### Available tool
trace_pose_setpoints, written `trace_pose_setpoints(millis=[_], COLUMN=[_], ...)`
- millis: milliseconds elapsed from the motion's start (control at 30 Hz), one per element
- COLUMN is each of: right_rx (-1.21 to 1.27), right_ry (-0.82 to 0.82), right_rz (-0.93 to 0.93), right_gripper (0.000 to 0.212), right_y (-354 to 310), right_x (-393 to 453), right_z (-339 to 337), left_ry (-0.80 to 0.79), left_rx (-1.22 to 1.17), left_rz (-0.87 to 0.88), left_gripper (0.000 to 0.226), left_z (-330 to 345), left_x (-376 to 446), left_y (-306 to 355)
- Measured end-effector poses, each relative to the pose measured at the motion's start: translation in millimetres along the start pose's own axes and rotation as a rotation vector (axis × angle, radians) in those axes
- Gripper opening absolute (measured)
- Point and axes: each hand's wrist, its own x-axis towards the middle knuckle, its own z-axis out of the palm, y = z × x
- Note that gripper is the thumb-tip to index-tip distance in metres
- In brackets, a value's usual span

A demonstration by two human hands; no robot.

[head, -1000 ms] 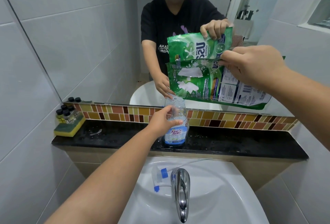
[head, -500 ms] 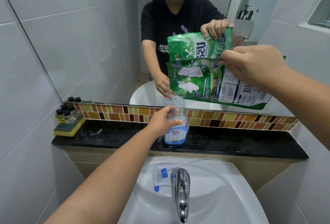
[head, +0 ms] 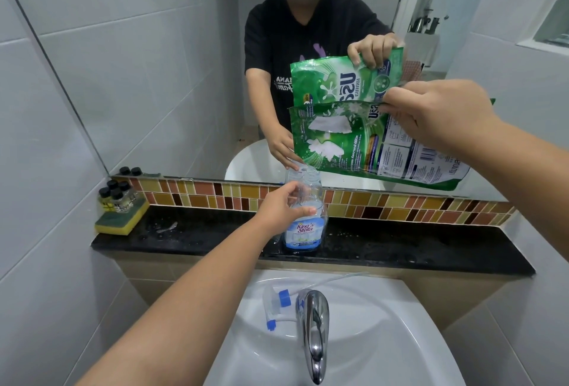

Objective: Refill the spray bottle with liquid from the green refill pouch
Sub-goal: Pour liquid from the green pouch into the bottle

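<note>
No change since the earlier frame: left hand (head: 284,205) fingers grip the bottle (head: 304,219), labelled "King's Stella", on the bench (head: 400,247). Right hand (head: 443,114) fingers pinch the tilted green pouch (head: 348,142) above its neck.

A black speckled stone ledge (head: 400,250) carries a clear plastic spray bottle with a blue label (head: 304,225) near its middle front edge. A yellow-and-green sponge (head: 121,219) lies at its left end, small black-capped vials (head: 115,197) standing on that.

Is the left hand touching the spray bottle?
Touching. The head view shows the left hand with fingers curled round the spray bottle at its upper body.
</note>
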Motion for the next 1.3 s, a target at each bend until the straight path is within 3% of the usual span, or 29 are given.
trace_pose_setpoints(millis=[467, 800, 1300], right_rx=[0.009, 0.021, 0.016], right_ry=[0.011, 0.019, 0.02], right_rz=[-0.002, -0.006, -0.007], right_gripper=[0.042, 0.034, 0.045], right_y=[0.6, 0.0, -0.5], right_x=[-0.7, 0.3, 1.1], right_z=[3.9, 3.6, 7.3], left_ry=[0.003, 0.005, 0.004], left_rx=[-0.013, 0.001, 0.021], left_rz=[-0.007, -0.001, 0.014], left_gripper=[0.038, 0.037, 0.041], left_z=[-0.5, -1.4, -1.8], left_x=[0.7, 1.1, 0.4], left_y=[-1.1, -1.4, -1.5])
